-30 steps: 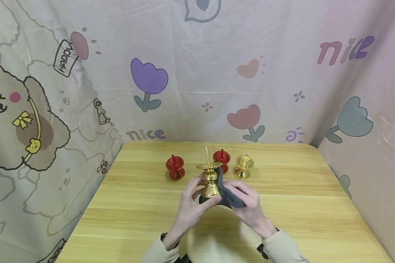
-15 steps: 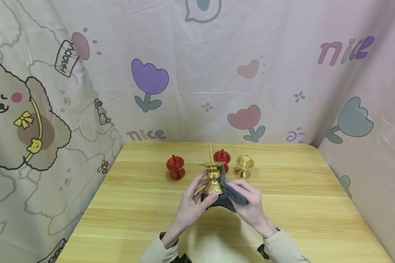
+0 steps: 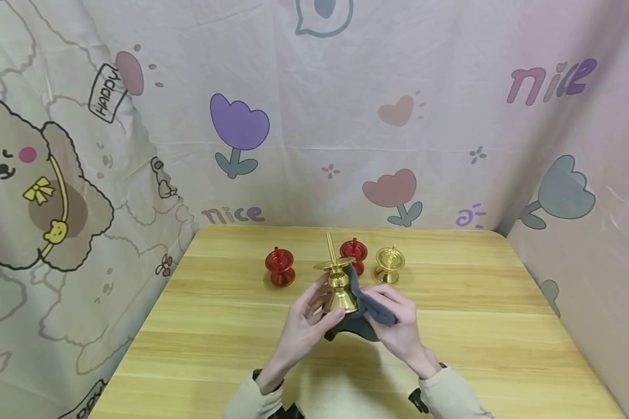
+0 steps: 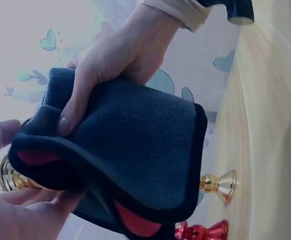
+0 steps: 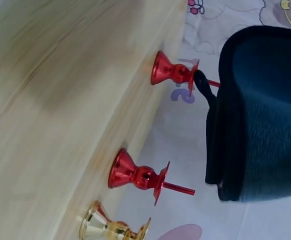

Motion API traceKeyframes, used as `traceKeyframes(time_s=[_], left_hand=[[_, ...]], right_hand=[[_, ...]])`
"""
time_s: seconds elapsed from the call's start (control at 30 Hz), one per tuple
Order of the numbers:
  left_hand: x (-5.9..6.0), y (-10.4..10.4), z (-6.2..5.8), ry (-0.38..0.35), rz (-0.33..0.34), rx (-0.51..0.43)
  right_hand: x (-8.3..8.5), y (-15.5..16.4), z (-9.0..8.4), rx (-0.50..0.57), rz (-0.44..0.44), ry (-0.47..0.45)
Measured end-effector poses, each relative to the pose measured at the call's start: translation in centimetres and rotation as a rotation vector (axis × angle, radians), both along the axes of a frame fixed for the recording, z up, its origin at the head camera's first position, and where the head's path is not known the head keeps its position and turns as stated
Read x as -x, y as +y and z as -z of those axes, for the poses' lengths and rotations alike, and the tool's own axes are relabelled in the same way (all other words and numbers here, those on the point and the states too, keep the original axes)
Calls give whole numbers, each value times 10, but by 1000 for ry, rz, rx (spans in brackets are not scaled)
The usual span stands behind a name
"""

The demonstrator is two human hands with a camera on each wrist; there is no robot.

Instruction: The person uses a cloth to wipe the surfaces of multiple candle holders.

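Note:
Held up over the table is a gold candle holder (image 3: 340, 301) with a flared base, a round drip plate and a thin spike. My left hand (image 3: 305, 320) grips it by the base, thumb in front and fingers behind. My right hand (image 3: 397, 323) pinches a folded dark grey cloth (image 3: 379, 311), which lies against the holder's right side. In the left wrist view the cloth (image 4: 140, 135) hides most of the holder, and a red underside shows in its folds. The right wrist view has the cloth (image 5: 275, 115) at its right edge, where the hand is mostly out of sight.
Behind the hands stand a red candle holder (image 3: 280, 267) at left, another red candle holder (image 3: 354, 251) partly hidden, and a gold candle holder (image 3: 389, 265) at right. The wooden table (image 3: 215, 343) meets a printed curtain (image 3: 293, 116) at its back edge.
The gold holder shifts slightly right, tilts upright, then leans left again. The cloth and right hand move a little to the right with it. The standing holders stay put.

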State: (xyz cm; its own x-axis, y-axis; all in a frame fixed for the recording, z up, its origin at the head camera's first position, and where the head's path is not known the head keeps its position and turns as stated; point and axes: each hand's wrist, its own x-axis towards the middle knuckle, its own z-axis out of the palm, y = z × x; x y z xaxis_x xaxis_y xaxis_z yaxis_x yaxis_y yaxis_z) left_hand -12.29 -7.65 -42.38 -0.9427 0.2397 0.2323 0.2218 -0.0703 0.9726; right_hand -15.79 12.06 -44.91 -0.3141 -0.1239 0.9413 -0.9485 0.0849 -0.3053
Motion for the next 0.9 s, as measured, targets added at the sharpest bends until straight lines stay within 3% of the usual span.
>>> traceKeyframes(time_s=[0.23,0.37,0.6,0.7,0.9], left_hand=[[0,3,-1,38,-99,102],[0,0,0,33,-77,77],[0,-2,1,8,16,8],[-2,1,0,7,14,28],[-3,7,-2,12,-74,76]], right_hand=[[0,-3,-4,-129,105,214],[1,-3,-1,-88,62,173],[1,0,4,47,-20,-42],[1,0,4,13,19,-3],[-1,-3,1,-109,105,174]])
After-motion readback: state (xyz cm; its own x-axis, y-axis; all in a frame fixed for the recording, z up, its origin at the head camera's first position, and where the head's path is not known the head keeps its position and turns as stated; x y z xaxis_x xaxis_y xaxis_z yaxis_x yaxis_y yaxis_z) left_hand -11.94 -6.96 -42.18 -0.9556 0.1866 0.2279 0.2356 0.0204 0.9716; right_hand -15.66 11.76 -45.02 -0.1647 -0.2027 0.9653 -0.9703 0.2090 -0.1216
